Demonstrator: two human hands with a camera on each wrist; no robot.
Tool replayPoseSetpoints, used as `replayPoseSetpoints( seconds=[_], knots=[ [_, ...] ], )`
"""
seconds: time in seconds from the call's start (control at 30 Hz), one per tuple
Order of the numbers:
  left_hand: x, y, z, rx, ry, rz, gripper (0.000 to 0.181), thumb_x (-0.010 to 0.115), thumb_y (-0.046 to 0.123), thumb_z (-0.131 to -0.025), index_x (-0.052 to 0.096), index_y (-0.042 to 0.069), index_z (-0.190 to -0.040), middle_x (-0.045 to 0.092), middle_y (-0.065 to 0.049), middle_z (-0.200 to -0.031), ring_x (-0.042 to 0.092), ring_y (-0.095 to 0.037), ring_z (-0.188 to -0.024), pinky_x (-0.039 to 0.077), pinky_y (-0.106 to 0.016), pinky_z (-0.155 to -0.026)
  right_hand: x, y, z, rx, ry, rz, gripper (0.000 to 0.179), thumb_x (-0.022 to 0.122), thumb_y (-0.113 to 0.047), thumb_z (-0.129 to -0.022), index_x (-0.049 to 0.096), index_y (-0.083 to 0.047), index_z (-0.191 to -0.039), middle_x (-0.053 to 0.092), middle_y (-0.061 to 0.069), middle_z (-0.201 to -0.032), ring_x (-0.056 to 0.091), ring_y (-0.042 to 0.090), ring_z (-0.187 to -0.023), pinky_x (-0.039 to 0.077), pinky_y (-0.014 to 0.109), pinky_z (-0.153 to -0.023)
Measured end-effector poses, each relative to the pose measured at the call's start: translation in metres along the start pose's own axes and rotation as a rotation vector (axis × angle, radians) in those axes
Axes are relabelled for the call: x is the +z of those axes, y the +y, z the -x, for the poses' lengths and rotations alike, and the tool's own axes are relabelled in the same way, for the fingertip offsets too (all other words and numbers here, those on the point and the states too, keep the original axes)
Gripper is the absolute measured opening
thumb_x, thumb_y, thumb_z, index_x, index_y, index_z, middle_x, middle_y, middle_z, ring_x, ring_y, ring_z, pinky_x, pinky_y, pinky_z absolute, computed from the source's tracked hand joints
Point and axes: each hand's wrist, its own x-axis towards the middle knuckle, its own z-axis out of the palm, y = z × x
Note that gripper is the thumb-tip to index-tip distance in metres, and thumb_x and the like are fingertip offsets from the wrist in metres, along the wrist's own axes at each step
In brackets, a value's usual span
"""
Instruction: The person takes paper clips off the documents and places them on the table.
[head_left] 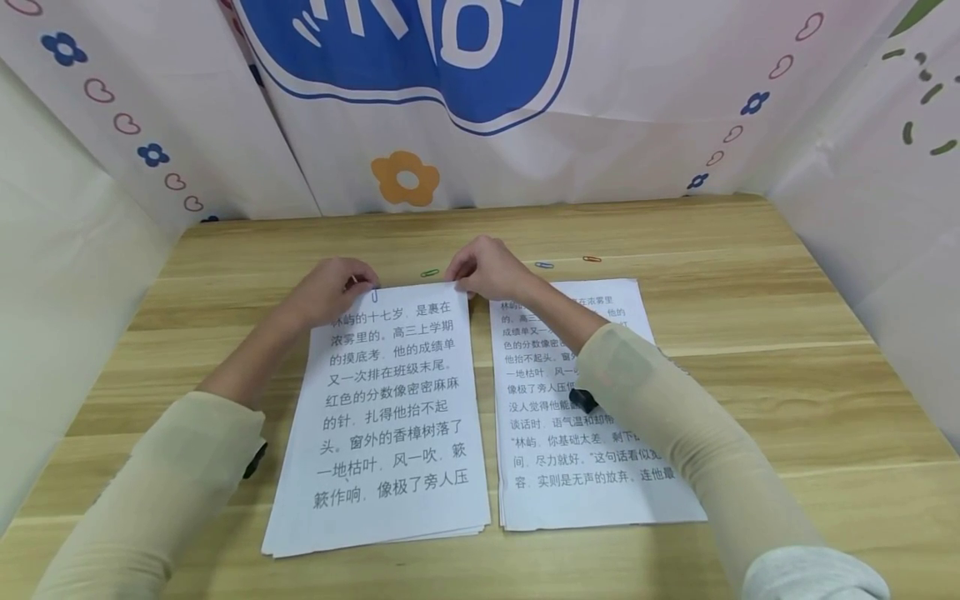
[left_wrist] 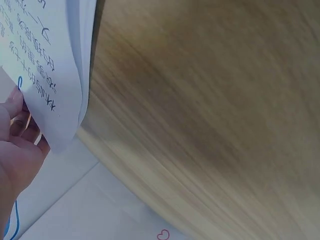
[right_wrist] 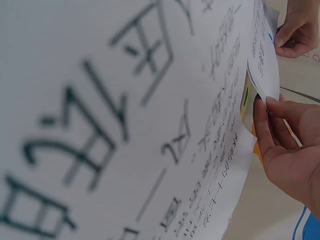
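A stack of printed paper sheets (head_left: 390,417) lies on the left, its top edge lifted slightly. A blue paper clip (head_left: 375,295) sits on that edge, near the top left corner. Beside the clip, my left hand (head_left: 326,292) pinches the sheets between thumb and fingers. My right hand (head_left: 491,268) grips the top right corner of the same stack; the right wrist view shows its thumb (right_wrist: 280,106) on the printed side and fingers behind. Under my right forearm lies a second printed stack (head_left: 570,492), partly hidden by the sleeve.
Loose paper clips lie behind the stacks: a green clip (head_left: 429,273), a blue-purple clip (head_left: 544,265) and a red clip (head_left: 592,258). The wooden table (head_left: 787,350) meets a patterned cloth backdrop (head_left: 585,158) at its far edge, with white side panels (head_left: 67,208).
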Motion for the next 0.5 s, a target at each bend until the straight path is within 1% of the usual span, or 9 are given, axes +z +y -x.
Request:
replayPoseSetpoints(
  seconds=[0.13,0.33,0.5],
  knots=[
    [0.0014,0.0007,-0.0009,0.022,0.008,-0.028,0.017,0.054,-0.005,-0.102,0.071,-0.005,-0.107,0.068,-0.02,-0.099,0.062,-0.031,-0.089,0.053,-0.042,-0.08,0.0001,-0.0002,0.0005,0.0,0.002,0.002,0.016,0.069,0.008,-0.093,0.077,0.002,-0.106,0.074,0.014,-0.097,0.07,0.023,-0.082,0.061,0.029,-0.074],
    [0.0032,0.0015,-0.0011,0.038,0.024,-0.045,0.018,0.054,-0.006,-0.102,0.071,-0.004,-0.105,0.069,-0.02,-0.101,0.062,-0.031,-0.089,0.052,-0.04,-0.079,0.0006,-0.0014,0.001,-0.007,0.001,0.008,0.016,0.069,0.008,-0.093,0.077,0.002,-0.106,0.074,0.014,-0.097,0.07,0.023,-0.083,0.061,0.029,-0.073],
    [0.0038,0.002,-0.0004,0.035,0.03,-0.044,0.019,0.053,-0.005,-0.103,0.072,-0.005,-0.104,0.069,-0.021,-0.1,0.061,-0.03,-0.087,0.049,-0.039,-0.078,0.0002,-0.0025,0.0016,-0.006,-0.001,0.005,0.016,0.069,0.008,-0.093,0.077,0.002,-0.106,0.074,0.014,-0.098,0.07,0.023,-0.083,0.061,0.029,-0.074]
  ],
)
